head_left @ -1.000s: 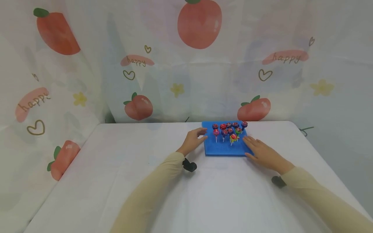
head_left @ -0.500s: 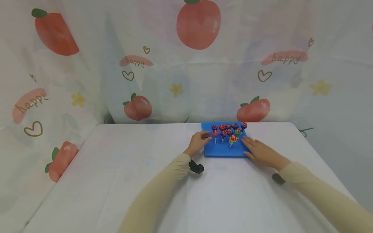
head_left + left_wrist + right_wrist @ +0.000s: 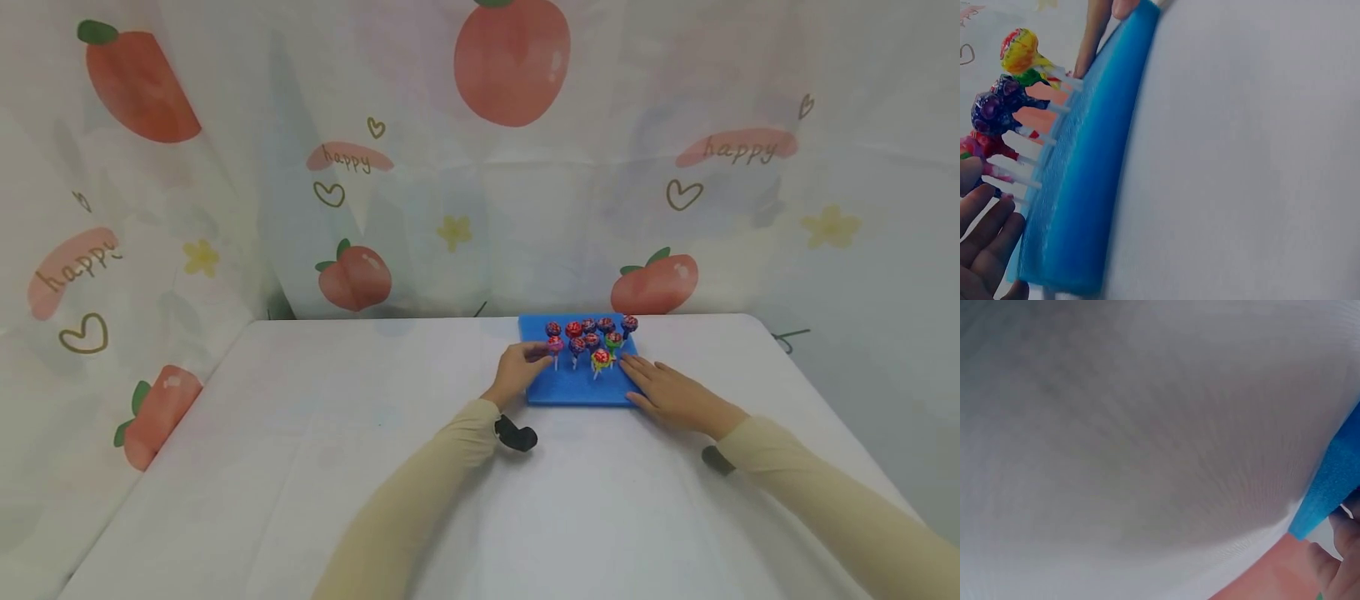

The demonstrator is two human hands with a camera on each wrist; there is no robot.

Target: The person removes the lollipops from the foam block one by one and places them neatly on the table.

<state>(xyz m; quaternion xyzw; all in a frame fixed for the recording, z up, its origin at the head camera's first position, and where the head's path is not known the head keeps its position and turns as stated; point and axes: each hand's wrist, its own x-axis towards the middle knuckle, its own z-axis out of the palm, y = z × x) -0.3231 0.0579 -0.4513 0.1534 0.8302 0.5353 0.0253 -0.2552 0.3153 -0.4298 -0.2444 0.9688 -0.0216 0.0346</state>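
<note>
Standing pink lollipop [image 3: 556, 344], just beside left hand [image 3: 517, 370]

White-covered table [image 3: 300, 467], blue slab [image 3: 577, 392] lying flat near far edge

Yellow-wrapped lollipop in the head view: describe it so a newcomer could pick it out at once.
On the white table lies a flat blue slab. Round, shiny-wrapped lollipops stand in it on white sticks. Pick the round yellow-and-red lollipop: it stands closest to the slab's near edge, and no neighbour has a mostly yellow wrapper.
</note>
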